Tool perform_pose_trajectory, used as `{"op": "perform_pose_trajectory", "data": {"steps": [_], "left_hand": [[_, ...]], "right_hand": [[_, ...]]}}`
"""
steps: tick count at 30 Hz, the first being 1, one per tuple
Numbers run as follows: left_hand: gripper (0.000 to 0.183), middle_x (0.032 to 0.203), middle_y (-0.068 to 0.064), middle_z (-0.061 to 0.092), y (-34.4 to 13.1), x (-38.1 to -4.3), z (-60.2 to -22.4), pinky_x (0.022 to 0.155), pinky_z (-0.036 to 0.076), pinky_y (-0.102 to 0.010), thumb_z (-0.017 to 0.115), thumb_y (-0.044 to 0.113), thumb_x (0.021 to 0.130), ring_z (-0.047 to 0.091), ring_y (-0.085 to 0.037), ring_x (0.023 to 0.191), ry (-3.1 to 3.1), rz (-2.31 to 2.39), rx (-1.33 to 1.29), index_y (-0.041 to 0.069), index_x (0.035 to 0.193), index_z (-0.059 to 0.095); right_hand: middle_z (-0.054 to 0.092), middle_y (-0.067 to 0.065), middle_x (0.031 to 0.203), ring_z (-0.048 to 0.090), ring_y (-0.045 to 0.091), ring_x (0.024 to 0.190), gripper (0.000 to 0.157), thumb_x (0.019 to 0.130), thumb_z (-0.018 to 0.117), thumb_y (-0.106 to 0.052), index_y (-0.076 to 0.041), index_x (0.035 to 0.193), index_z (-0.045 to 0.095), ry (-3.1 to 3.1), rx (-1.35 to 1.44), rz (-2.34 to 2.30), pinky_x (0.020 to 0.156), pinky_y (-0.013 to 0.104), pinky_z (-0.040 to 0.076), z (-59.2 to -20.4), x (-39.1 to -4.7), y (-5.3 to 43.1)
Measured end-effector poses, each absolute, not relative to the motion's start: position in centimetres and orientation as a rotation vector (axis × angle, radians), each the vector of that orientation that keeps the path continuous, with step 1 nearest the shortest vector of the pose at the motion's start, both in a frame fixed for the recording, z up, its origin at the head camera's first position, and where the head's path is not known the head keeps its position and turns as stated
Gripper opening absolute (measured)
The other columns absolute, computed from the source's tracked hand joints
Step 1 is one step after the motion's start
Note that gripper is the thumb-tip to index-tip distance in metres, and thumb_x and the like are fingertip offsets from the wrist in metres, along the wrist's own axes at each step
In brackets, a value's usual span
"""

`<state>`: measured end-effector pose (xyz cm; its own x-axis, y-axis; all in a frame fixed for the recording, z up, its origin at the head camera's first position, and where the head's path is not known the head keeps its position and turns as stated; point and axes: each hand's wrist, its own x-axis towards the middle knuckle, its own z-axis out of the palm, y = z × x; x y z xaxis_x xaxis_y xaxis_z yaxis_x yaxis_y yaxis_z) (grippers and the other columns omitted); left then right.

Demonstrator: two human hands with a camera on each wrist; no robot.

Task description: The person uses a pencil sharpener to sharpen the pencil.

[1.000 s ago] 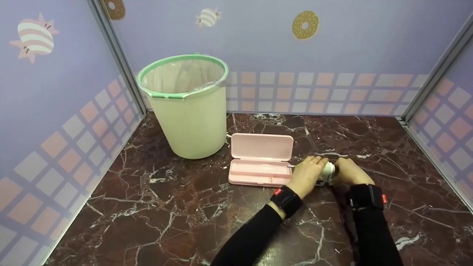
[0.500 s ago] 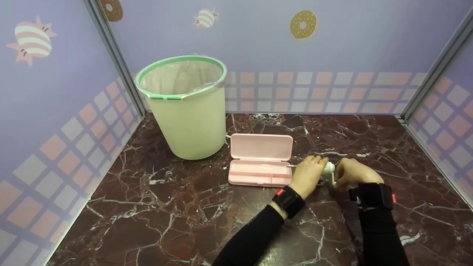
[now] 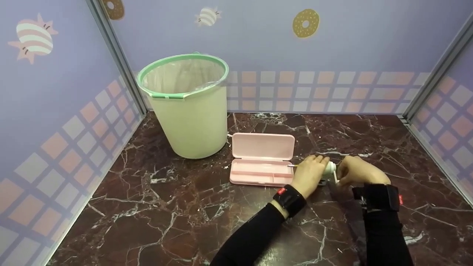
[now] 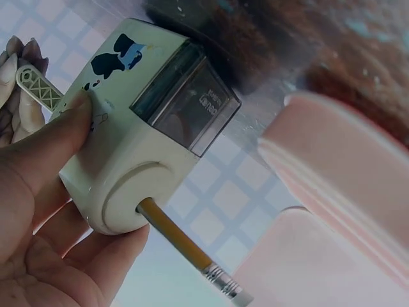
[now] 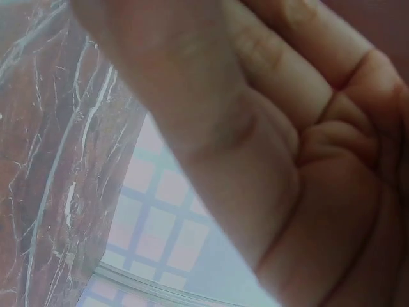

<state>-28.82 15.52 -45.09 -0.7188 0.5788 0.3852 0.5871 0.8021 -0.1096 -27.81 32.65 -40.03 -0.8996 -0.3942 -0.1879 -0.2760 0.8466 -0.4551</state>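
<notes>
My left hand (image 3: 309, 173) grips a white crank pencil sharpener (image 4: 115, 128) with a dark cow print and a clear shavings drawer (image 4: 195, 105). A yellow pencil (image 4: 177, 236) is inserted in its front hole, with the metal ferrule and eraser end pointing out toward the pencil case. On the sharpener's far side, my right hand (image 3: 358, 171) has its fingers curled at the end of the crank handle (image 4: 41, 89), pinching its knob. The right wrist view shows only curled fingers (image 5: 281, 57) and palm; the handle is hidden there.
An open pink pencil case (image 3: 262, 146) lies just left of the left hand, its lid leaning back. A light green bin (image 3: 192, 122) with a plastic liner stands behind it to the left. Patterned walls (image 3: 332, 44) enclose the dark marbled table (image 3: 207, 207).
My right hand has moved slightly right and out from the sharpener, and the crank handle has come into view beside it. The left hand holds the sharpener in nearly the same place.
</notes>
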Motion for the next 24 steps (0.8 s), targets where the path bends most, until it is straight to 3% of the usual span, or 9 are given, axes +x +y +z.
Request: {"op": "perform_pose_trajectory", "data": {"steps": [13,24], "left_hand": [[0.034,0.119,0.011,0.07,16.0,-28.4,-45.2,0.096,0.051,-0.019,0.054,0.024,0.094,0.065,-0.008,0.105,-2.504,0.117,-0.796,0.025,0.126,0.066],[0.034,0.115,0.012,0.069,16.2,-28.4,-45.1,0.091,0.052,-0.018,0.056,0.026,0.093,0.065,-0.007,0.099,-2.508,0.179,-0.795,0.027,0.126,0.065]], "right_hand": [[0.067,0.0,0.063,0.051,0.003,0.053,0.01,0.071,0.079,-0.005,-0.004,0.067,0.07,2.748,-0.67,-0.669,0.051,0.019,0.044,-39.4,-27.5,33.0],[0.069,0.0,0.068,0.055,0.001,0.056,0.01,0.079,0.076,-0.008,-0.005,0.073,0.07,2.77,-0.659,-0.732,0.054,0.019,0.047,-38.7,-27.1,33.7]]}}
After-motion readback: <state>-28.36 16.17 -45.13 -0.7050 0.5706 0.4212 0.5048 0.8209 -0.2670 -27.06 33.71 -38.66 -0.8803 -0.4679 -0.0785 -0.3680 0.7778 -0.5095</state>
